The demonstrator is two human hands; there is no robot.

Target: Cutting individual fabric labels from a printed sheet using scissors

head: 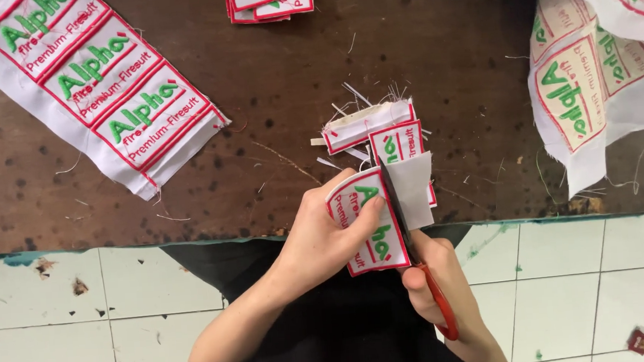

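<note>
left hand (pixel 326 237) fingers pinch an embroidered patch (pixel 367 227); right hand (pixel 439 286), half hidden, grips red-handled scissors (pixel 418 257).

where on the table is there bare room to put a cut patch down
Bare wood lies between the label strip at left and the trimmed scrap pile, and right of that pile up to the bunched label cloth. It is crowded by the left hand, scissors and patch.

One head-worn camera looks straight down, close over the brown table (pixel 419 61) edge and tiled floor (pixel 60 328).
</note>
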